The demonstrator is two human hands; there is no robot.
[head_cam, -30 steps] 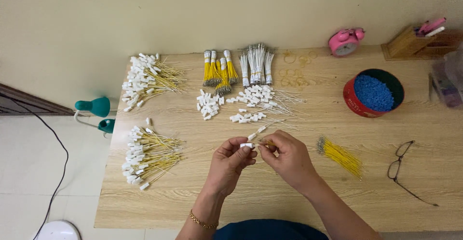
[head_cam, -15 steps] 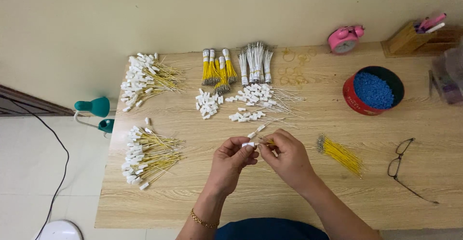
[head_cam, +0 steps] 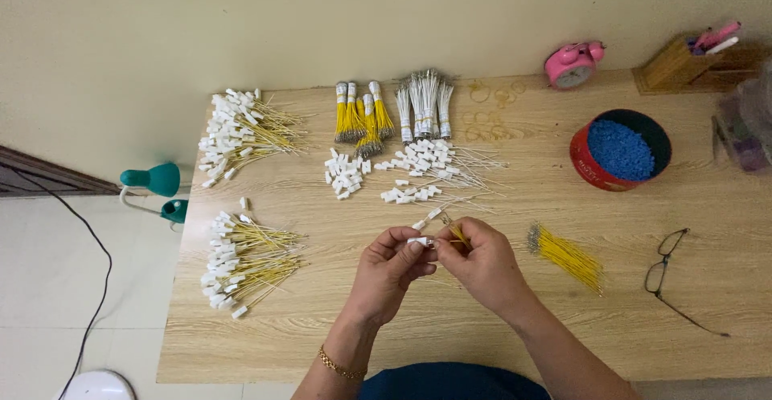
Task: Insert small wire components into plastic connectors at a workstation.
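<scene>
My left hand (head_cam: 392, 273) pinches a small white plastic connector (head_cam: 418, 241) between thumb and fingers. My right hand (head_cam: 482, 265) holds thin yellow wires (head_cam: 458, 234) against that connector; the two hands touch above the wooden table (head_cam: 322, 336). A loose bunch of yellow wires (head_cam: 567, 255) lies just right of my right hand. Small white connectors (head_cam: 346, 173) and white-capped wires (head_cam: 434, 163) lie beyond the hands.
Piles of finished yellow wires with white caps sit at the left (head_cam: 245, 259) and far left (head_cam: 241, 131). Bundled yellow (head_cam: 358, 114) and white (head_cam: 422, 102) wires stand at the back. A red tin of blue pellets (head_cam: 619, 151), glasses (head_cam: 671, 267), pink clock (head_cam: 572, 64), pen holder (head_cam: 683, 62).
</scene>
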